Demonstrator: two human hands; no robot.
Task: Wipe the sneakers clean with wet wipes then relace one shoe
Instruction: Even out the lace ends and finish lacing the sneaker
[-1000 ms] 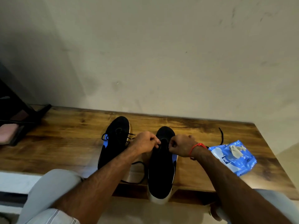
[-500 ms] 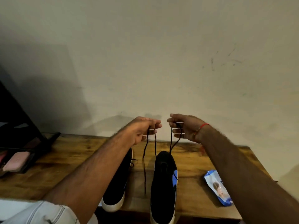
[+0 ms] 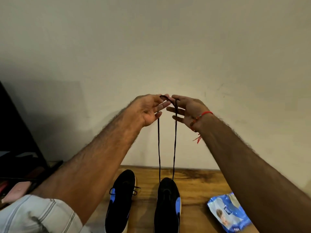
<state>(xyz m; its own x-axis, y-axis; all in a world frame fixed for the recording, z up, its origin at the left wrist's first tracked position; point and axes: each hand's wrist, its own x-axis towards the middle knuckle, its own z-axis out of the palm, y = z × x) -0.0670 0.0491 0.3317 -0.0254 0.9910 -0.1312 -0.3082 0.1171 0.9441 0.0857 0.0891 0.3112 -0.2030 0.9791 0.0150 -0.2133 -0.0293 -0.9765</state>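
Two black sneakers with blue side patches stand on a wooden bench (image 3: 202,180). The left sneaker (image 3: 120,200) is laced. From the toe end of the right sneaker (image 3: 167,204) a black shoelace (image 3: 159,148) runs straight up in two taut strands. My left hand (image 3: 148,108) and my right hand (image 3: 186,110) are raised high in front of the wall, fingertips almost meeting. Each pinches one end of the lace at the top, the other fingers spread loosely.
A blue pack of wet wipes (image 3: 227,214) lies on the bench to the right of the shoes. A dark rack (image 3: 21,148) with pinkish items stands at the left. The plain wall (image 3: 168,47) rises right behind the bench.
Both hands have risen from the right sneaker's tongue, drawing the two lace ends upward until taut, and have come closer together. The view has tilted up.
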